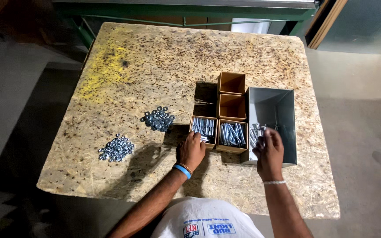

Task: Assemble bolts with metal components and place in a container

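While the left hand [191, 151] rests loosely curled with fingertips on the near edge of a small brown cardboard box of silver bolts [203, 128], gripping nothing, the right hand [268, 152] reaches into a grey sheet-metal bin [283, 105], fingers pinched around loose silver bolts [256, 132]. Second filled cardboard box [232, 135] sits between them; two empty boxes [231, 94] behind, washer pile [158, 119] and nut pile [116, 148] left on the speckled chipboard table [155, 61].

Only one camera here, strapped to the person's head. It looked steeply down and forward over the speckled chipboard tabletop [155, 66], close enough that forearms filled the bottom edge, grey concrete floor [358, 123] around.
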